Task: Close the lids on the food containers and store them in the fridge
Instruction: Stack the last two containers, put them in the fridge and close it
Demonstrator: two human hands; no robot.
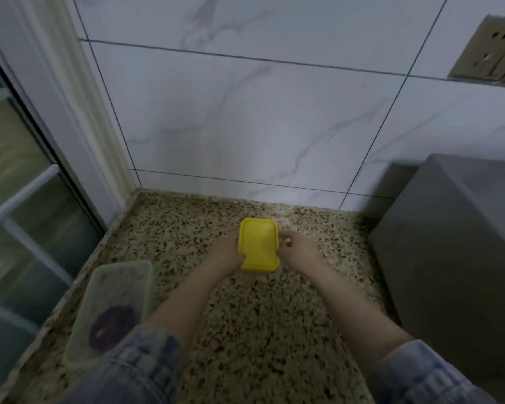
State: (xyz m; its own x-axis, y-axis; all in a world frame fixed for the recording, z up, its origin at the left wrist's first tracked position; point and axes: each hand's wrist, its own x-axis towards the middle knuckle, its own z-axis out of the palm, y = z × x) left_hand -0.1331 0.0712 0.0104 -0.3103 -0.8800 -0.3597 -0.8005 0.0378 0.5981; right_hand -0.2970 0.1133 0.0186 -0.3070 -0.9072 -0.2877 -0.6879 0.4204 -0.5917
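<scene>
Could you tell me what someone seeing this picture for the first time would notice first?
The bright yellow lid at the centre of the speckled counter, with the left hand and right hand at its sides. Next, the clear lidded container with something purple inside, at the counter's left edge.

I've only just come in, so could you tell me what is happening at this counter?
A person in denim sleeves is working on a yellow-lidded container on the speckled countertop near the tiled wall. The left hand holds its left side, and the right hand pinches at its right edge, apparently pressing the lid down. A clear container with something dark purple inside sits at the counter's left edge, its lid seemingly on. A grey appliance stands to the right.
</scene>
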